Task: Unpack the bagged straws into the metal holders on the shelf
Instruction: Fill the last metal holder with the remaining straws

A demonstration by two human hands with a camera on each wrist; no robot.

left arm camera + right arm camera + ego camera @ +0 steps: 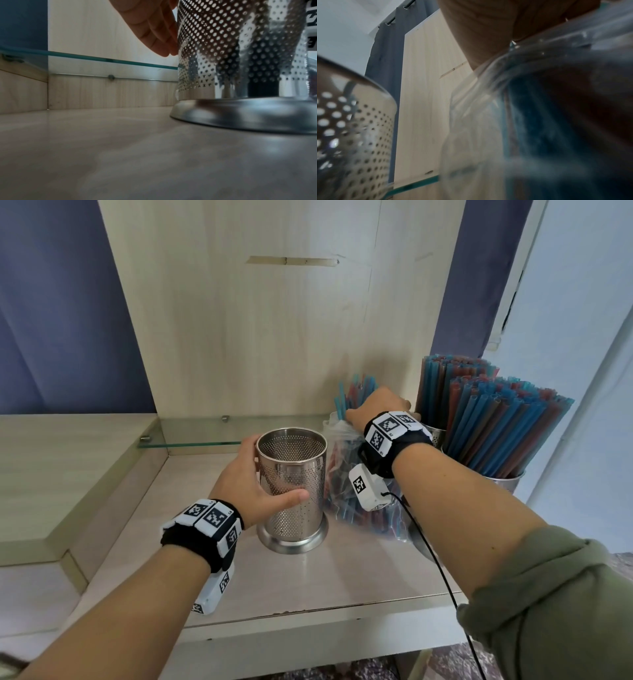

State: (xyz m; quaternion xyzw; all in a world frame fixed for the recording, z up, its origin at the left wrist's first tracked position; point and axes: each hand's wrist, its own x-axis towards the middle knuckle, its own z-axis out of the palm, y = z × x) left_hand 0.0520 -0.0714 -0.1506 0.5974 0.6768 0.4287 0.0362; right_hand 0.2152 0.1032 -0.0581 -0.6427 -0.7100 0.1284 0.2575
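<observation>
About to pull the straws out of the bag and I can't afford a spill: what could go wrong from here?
1. The bag stands upright, held only at its top by the right hand; loose plastic may sag and let straws scatter.
2. The right forearm lies close to the filled holders; a wide pull might knock them.
3. The left hand holds the empty holder; if it lets go, a bump could tip it.
</observation>
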